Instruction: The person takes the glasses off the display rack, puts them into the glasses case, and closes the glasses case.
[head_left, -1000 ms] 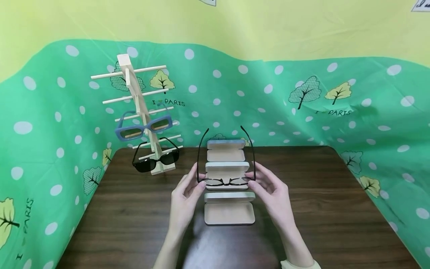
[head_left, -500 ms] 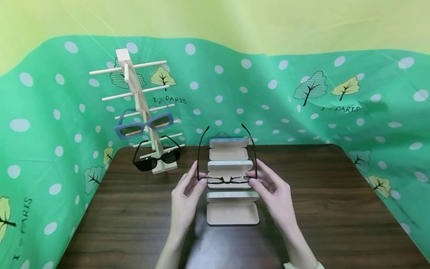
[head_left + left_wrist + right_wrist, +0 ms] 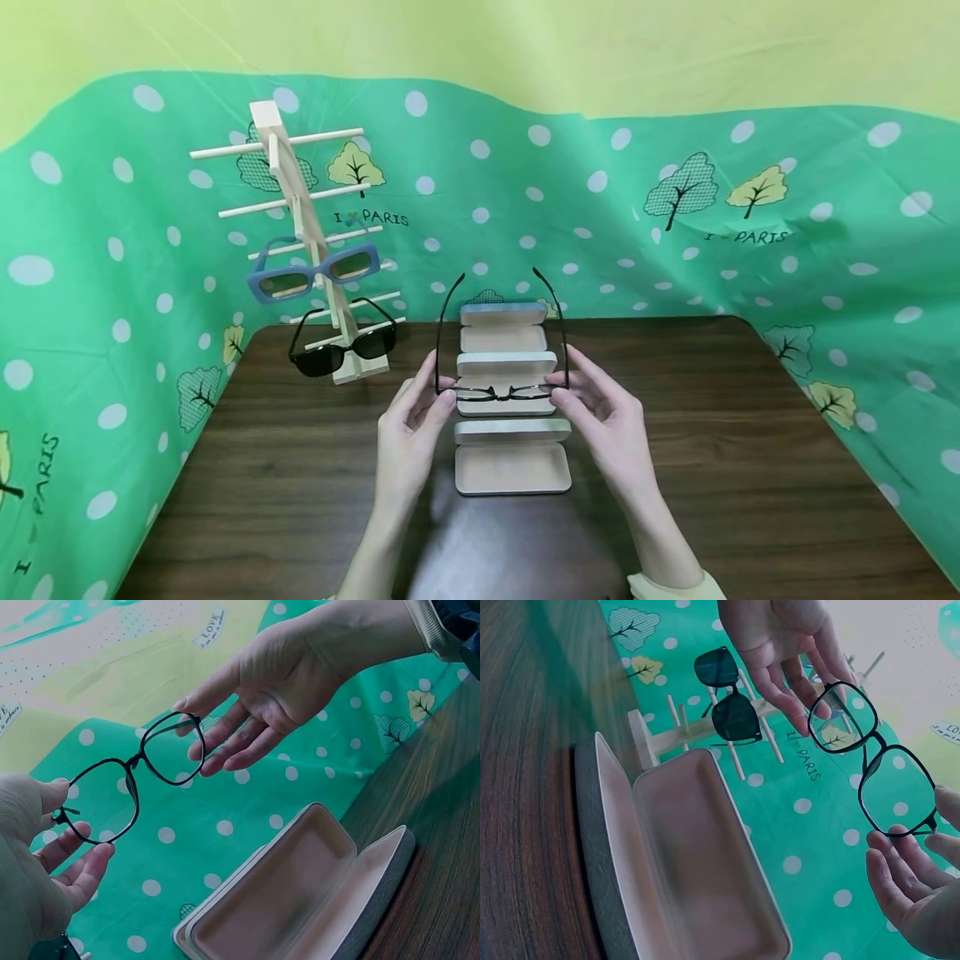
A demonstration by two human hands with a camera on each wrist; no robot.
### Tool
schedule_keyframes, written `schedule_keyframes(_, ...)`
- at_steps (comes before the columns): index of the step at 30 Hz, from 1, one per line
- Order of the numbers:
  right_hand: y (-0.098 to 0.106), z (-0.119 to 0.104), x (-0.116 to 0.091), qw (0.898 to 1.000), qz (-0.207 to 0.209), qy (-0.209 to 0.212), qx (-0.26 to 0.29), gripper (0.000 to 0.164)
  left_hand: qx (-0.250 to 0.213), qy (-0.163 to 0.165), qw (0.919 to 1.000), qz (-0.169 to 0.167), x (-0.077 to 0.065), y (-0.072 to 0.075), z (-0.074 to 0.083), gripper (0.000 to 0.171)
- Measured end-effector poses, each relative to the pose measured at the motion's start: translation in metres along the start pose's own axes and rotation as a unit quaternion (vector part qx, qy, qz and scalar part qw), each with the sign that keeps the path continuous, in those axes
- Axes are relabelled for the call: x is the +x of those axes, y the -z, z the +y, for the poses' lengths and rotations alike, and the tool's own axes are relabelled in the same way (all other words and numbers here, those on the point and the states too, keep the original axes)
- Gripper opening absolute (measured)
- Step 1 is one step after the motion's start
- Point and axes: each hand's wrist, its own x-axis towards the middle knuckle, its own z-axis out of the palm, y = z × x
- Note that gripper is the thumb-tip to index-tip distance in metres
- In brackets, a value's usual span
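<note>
A pair of black-framed eyeglasses (image 3: 502,397) with clear lenses is held up between both hands, its temples unfolded and pointing away. My left hand (image 3: 411,433) pinches the left hinge corner between thumb and fingers. At the opposite corner, my right hand (image 3: 609,421) pinches the frame the same way. Both wrist views show the eyeglasses (image 3: 135,759) raised above the cases. Behind them in the head view stands the middle open glasses case (image 3: 507,363). Closer to me lies the front open case (image 3: 513,468), its pinkish lining showing, and a third open case (image 3: 502,338) is at the back.
At the back left a wooden display rack (image 3: 303,208) carries blue-framed sunglasses (image 3: 313,273) and, lower down, black sunglasses (image 3: 345,352). Its upper pegs hold nothing. The dark wooden table (image 3: 285,483) meets a green polka-dot cloth (image 3: 600,217) behind and at both sides.
The head view has shifted slightly. Both hands keep the eyeglasses in nearly the same place over the middle case, and the grip is unchanged.
</note>
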Motion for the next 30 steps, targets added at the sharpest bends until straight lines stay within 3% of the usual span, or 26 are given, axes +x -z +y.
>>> schedule_keyframes(16,0.0022,0.0005,0.0012,1.000,-0.005,-0.011,-0.008,0.058,-0.002,-0.018,0.9993,-0.033,0.0030,0.0026,-0.0021,0.051)
schedule_keyframes(30,0.0034,0.0012,0.0013,1.000,-0.026,-0.015,-0.001,0.054,-0.001,0.000,0.9995,-0.030,0.0039,0.0044,-0.0036,0.046)
